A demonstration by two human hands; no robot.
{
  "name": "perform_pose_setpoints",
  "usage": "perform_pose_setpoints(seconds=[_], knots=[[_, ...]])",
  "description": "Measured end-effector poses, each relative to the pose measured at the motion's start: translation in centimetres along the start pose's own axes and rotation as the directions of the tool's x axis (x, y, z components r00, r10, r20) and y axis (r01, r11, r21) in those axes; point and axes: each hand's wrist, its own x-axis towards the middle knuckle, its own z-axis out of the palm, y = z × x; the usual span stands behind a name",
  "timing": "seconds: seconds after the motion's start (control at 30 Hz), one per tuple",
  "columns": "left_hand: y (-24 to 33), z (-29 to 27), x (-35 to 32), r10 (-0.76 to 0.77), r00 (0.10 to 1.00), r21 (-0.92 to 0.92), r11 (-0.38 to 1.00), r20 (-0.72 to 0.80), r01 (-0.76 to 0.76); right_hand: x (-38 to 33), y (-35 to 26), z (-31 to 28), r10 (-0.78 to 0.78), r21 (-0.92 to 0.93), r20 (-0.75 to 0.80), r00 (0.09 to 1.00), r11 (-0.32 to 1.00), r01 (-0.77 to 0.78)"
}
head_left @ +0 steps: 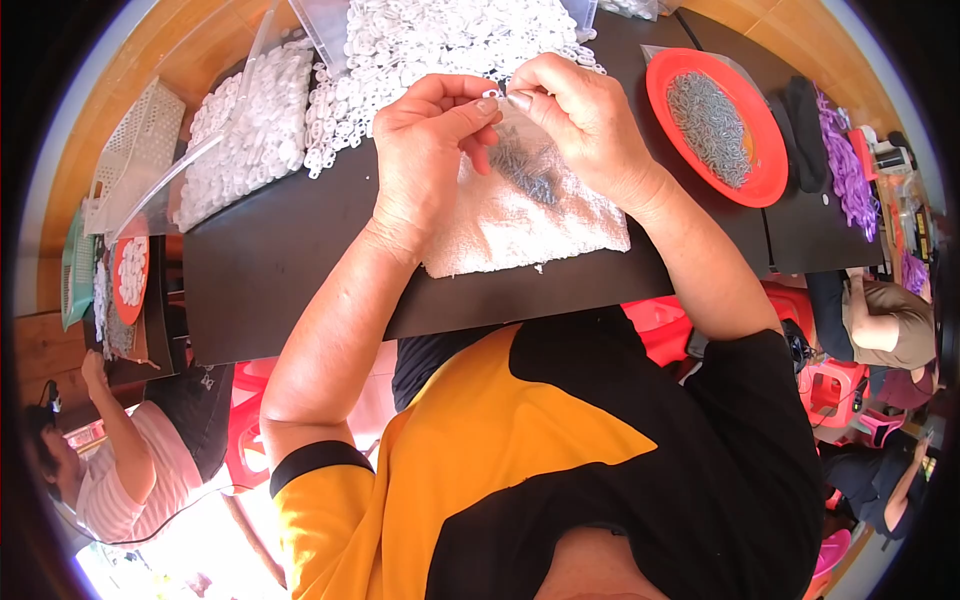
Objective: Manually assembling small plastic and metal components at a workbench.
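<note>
My left hand point(425, 150) is closed in a pinch on a small white plastic piece point(491, 94) with a hole in it. Fingertips of my right hand point(590, 130) are pressed together right beside that piece. A thin dark sliver shows between the two hands, too small to name, and my right fingers hide most of it. Both hands hover over a folded whitish cloth point(560, 245), where a small heap of grey metal screws point(525, 175) lies. A large pile of similar white plastic pieces point(420, 35) spreads just beyond my hands.
At the right stands a red plate point(768, 170) with many grey screws. A clear bag of white pieces point(250, 130) lies left on the dark table point(290, 270). Purple strips point(845, 170) hang far right. Other people point(140, 460) sit nearby on both sides.
</note>
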Motion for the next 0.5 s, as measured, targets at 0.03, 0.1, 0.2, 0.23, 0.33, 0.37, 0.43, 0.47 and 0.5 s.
perform_pose_setpoints(seconds=[0.03, 0.1, 0.2, 0.23, 0.33, 0.37, 0.43, 0.47, 0.5], knots=[[0.0, 0.0, 0.0, -0.001, 1.000, -0.001, 1.000, -0.001, 0.001, 0.0, -0.1, 0.0, -0.006, -0.007, 0.001, 1.000, 1.000, 0.006], [0.0, 0.1, -0.2, 0.015, 1.000, 0.016, 1.000, -0.005, -0.015, 0.1, -0.1, 0.0, -0.016, -0.020, 0.003, 1.000, 1.000, 0.016], [0.0, 0.3, -0.2, 0.020, 1.000, 0.046, 0.999, -0.016, -0.019, 0.0, 0.0, 0.1, -0.041, -0.052, 0.003, 0.999, 0.998, 0.041], [0.0, 0.4, -0.3, 0.018, 1.000, 0.045, 0.999, -0.018, -0.017, 0.0, 0.0, 0.2, -0.058, -0.069, 0.002, 0.998, 0.996, 0.058], [-0.2, 0.5, -0.4, 0.040, 0.997, 0.030, 0.999, -0.071, -0.038, -0.1, -0.2, 0.5, -0.036, -0.057, -0.006, 0.999, 0.998, 0.036], [-0.3, 0.5, -0.5, 0.044, 0.996, 0.022, 0.999, -0.078, -0.042, -0.2, -0.3, 0.7, -0.033, -0.056, -0.003, 0.999, 0.998, 0.033], [-0.2, 0.5, -0.7, 0.037, 0.996, 0.009, 0.999, -0.087, -0.037, -0.5, -0.6, 1.1, 0.010, 0.017, -0.006, 1.000, 1.000, -0.009], [-0.1, 0.5, -0.6, 0.058, 0.993, 0.026, 0.998, -0.098, -0.056, -0.5, -0.8, 1.3, 0.018, 0.016, -0.001, 1.000, 1.000, -0.018], [-0.1, 0.5, -0.7, 0.081, 0.991, 0.043, 0.996, -0.109, -0.076, -0.4, -1.1, 1.4, 0.036, 0.031, -0.013, 0.999, 0.999, -0.035]])
